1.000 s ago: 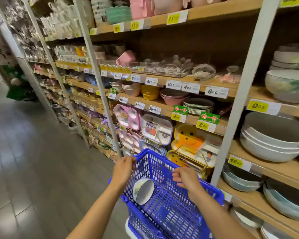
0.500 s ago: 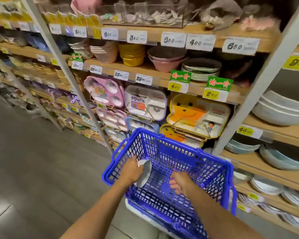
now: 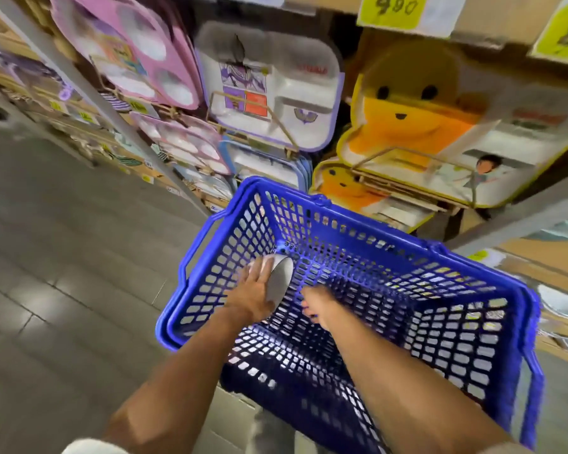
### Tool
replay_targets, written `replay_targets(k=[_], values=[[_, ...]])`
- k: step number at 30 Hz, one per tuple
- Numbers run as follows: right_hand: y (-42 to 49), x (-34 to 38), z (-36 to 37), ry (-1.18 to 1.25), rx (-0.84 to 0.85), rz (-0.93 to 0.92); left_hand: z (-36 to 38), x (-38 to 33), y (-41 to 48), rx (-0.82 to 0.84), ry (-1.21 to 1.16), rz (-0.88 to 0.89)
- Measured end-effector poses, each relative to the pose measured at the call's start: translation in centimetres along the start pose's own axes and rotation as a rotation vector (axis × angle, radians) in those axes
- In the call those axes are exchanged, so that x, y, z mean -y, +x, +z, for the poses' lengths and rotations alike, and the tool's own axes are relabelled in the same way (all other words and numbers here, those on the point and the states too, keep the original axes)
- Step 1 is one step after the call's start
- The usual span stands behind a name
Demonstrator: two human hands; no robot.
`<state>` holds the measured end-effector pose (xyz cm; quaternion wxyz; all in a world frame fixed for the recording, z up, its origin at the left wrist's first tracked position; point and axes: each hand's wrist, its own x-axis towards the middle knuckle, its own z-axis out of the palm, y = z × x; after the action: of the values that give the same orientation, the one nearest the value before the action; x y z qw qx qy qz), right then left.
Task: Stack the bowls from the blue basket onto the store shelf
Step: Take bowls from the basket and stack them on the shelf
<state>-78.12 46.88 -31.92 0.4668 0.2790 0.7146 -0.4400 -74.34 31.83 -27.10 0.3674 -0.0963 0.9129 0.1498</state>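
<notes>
The blue basket [image 3: 391, 231] stands low in front of me, next to the store shelf [image 3: 535, 260]. One white bowl [image 3: 281, 280] with a grey inside lies on its side against the basket's left wall. My left hand [image 3: 251, 293] cups the bowl's outer side, with its fingers curved over the back. My right hand [image 3: 318, 306] is down inside the basket just right of the bowl's rim, fingers loosely bent, holding nothing. The rest of the basket floor shows no other bowl.
Children's divided trays stand on the shelves behind the basket: pink [image 3: 128, 50], white and purple [image 3: 276, 86], yellow bear-shaped [image 3: 407, 119]. A grey metal upright [image 3: 105, 103] slants on the left. Pale bowls [image 3: 561, 303] sit on the right shelf. Grey tiled floor [image 3: 63, 273] lies to the left.
My view has dropped closer to the basket. Both hands have gone deeper into it; the left hand has closed round the bowl and the right has moved toward its rim.
</notes>
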Motion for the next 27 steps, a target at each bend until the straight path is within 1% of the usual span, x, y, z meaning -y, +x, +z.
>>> replay_targets(k=[3,6,11,15,18,20,22,25,27], values=[[2.4,-0.3,1.3,0.035,-0.014,0.018,0.8,0.1,1.3,-0.112,0.012,0.038],[3.9,-0.7,2.5,0.089,-0.041,-0.045,1.3,-0.1,2.3,-0.220,0.021,0.060],[4.5,-0.4,2.7,0.157,-0.032,-0.057,0.5,-0.4,2.4,-0.261,-0.024,0.062],[2.5,0.5,0.6,0.269,-0.101,-0.035,-1.2,-0.4,0.9,-0.281,-0.262,0.083],[0.3,1.8,-1.1,0.415,-0.094,-0.089,-3.3,-0.8,0.1,-0.276,-0.489,0.077],[-2.0,3.1,-2.6,0.516,-0.102,-0.165,-5.3,-1.6,-1.0,-0.284,-0.659,0.088],[-4.8,4.2,-4.3,0.589,-0.107,-0.280,-7.2,-2.3,-2.4,-0.292,-0.796,0.121],[-10.4,5.1,-6.6,0.670,0.000,-0.406,-10.2,-3.3,-5.2,-0.255,-0.960,0.197],[-13.8,5.6,-7.6,0.714,0.033,-0.492,-12.3,-4.0,-7.2,-0.242,-1.041,0.247]])
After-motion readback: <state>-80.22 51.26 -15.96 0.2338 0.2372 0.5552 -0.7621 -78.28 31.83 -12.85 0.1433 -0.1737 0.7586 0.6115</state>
